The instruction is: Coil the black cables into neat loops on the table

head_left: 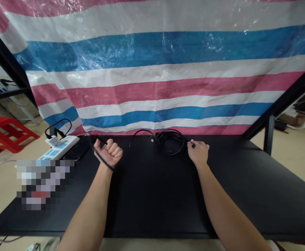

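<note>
Head view shows the left hand (108,153) in a clenched grip on a thin black cord (102,160), while the right hand (197,153) pinches one end of the coiled black cable (170,143) lying at twelve o'clock on the tabletop (155,202).

A coiled cable (171,142) lies on the far side of the desk (152,209), to the right of a power strip (62,146).

Two hands (left hand (108,152), right hand (198,153)), one cable coil (171,142), one power strip (60,146).

head-worn view, facing forward, downward
</note>
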Tool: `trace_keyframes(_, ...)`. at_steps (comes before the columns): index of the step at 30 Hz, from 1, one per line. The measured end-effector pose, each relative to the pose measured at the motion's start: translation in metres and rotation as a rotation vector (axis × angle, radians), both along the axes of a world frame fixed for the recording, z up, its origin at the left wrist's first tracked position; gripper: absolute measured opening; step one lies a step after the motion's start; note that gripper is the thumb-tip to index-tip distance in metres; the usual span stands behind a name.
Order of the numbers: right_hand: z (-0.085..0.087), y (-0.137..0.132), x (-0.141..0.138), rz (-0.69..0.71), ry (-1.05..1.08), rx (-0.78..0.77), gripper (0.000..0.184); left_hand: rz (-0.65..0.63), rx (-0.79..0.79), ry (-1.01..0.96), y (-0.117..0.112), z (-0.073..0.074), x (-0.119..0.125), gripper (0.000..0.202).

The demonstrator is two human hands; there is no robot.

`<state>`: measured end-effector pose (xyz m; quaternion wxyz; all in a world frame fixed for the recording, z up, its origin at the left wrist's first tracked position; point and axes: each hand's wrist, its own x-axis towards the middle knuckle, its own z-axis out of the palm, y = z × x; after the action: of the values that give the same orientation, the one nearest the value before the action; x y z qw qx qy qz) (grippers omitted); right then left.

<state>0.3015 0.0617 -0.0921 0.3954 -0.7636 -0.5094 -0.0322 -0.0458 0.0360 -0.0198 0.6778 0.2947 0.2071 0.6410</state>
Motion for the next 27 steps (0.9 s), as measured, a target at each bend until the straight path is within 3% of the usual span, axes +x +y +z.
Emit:
trace_keyframes(6, -0.013, 0.006, 0.007, 0.037, -0.04, -0.042, 0.036, 0.271, 0.013, -0.098, 0.004, -0.006, -0.02, 0.058)
trace_keyframes(10, -0.016, 0.009, 0.011, 0.055, 0.0, -0.049, 0.033, 0.373, -0.121, -0.059, 0.014, -0.01, -0.02, 0.057)
trace_keyframes(14, -0.016, 0.013, 0.016, -0.002, 0.098, -0.152, 0.029, 0.558, -0.313, 0.144, 0.024, -0.013, -0.008, 0.055)
trace_keyframes(19, -0.021, 0.015, 0.018, 0.005, 0.14, -0.121, 0.031, 0.863, -0.291, 0.654, 0.027, -0.018, 0.007, 0.039)
trace_keyframes(22, -0.024, 0.015, 0.019, -0.001, 0.142, -0.095, 0.034, 0.887, -0.238, 0.841, 0.024, -0.02, 0.011, 0.025)
trace_keyframes(27, -0.015, 0.01, 0.021, 0.102, 0.156, -0.085, 0.032, 0.761, -0.222, 0.829, 0.02, -0.019, 0.017, 0.013)
